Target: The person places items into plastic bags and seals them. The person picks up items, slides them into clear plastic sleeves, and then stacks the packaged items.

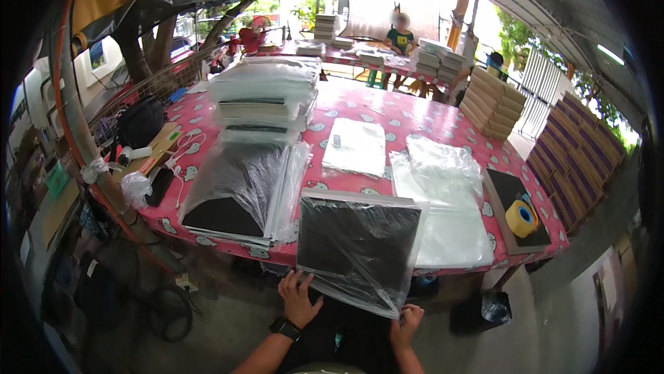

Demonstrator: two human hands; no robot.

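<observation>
A flat black board in a transparent plastic bag [356,241] lies at the table's front edge, its lower end overhanging toward me. My right hand [407,325] pinches the bag's lower right corner, where the plastic is pulled into diagonal creases. At the lower left corner, my left hand [299,299] touches the plastic with its fingertips, fingers and thumb apart. Left of the board, a pile of bagged black sheets [238,187] rests on the table. Empty transparent bags [449,225] lie in a stack to the right. Farther back is a smaller stack of plastic sleeves [354,146].
A pink patterned cloth covers the table [408,107]. A tall bagged pile [259,90] stands at the back left. A tape roll [521,218] sits on a dark board at right, near stacked cartons [491,104]. A black bin [481,313] stands below. Another person [399,38] sits beyond.
</observation>
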